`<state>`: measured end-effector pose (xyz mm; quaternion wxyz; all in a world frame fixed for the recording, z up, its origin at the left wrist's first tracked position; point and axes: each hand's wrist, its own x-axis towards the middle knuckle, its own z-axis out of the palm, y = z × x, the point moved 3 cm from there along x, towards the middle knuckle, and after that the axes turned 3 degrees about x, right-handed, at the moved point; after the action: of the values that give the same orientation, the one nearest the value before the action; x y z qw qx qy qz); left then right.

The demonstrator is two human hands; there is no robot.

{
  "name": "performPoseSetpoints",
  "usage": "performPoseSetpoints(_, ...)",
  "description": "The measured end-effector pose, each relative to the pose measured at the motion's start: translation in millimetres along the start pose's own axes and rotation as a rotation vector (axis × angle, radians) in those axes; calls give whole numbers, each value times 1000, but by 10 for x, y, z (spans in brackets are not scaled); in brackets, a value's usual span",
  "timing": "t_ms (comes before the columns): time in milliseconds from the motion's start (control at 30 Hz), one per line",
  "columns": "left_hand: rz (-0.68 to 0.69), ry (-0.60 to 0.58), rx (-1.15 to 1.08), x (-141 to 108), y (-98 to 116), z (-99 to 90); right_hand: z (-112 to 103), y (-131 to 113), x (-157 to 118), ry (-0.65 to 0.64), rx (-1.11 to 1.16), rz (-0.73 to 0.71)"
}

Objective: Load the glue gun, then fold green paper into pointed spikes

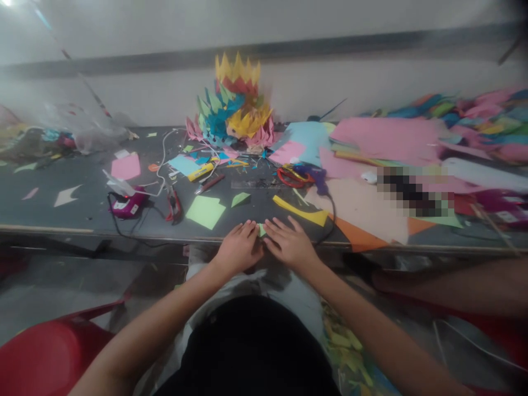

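Note:
At the table's front edge my left hand (240,245) lies palm down with its fingers stretched out. Opposite it, my right hand (291,242) rests flat with spread fingers. Between the two sets of fingertips a small piece of light green paper (261,230) shows; most of it is covered. Just beyond my left hand are a light green paper sheet (205,212) and a smaller folded green scrap (240,199). A curved yellow paper strip (301,210) lies beyond my right hand.
Paper crowns (237,110) are stacked at the back. Red-handled scissors (293,177), a blue glue gun (315,175), red pliers (174,204), a yellow cutter (201,171) and a purple power socket (127,204) lie around. Pink sheets (388,137) cover the right. A red chair (45,357) stands at left.

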<state>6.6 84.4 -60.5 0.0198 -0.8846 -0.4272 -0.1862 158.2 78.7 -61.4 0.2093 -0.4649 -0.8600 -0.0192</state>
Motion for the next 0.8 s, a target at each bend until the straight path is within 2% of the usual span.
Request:
performPoseSetpoints(200,-23,-16,9,63,48,-42,-92,59,-74,51,-3,79)
performPoseSetpoints(467,-96,-16,102,96,168,22,-83,0,-35,165,50,168)
performPoseSetpoints(633,-67,-35,92,33,148,82,35,-87,-41,115,7,113)
performPoseSetpoints(800,3,41,51,-156,83,100,68,-63,-121,93,27,59)
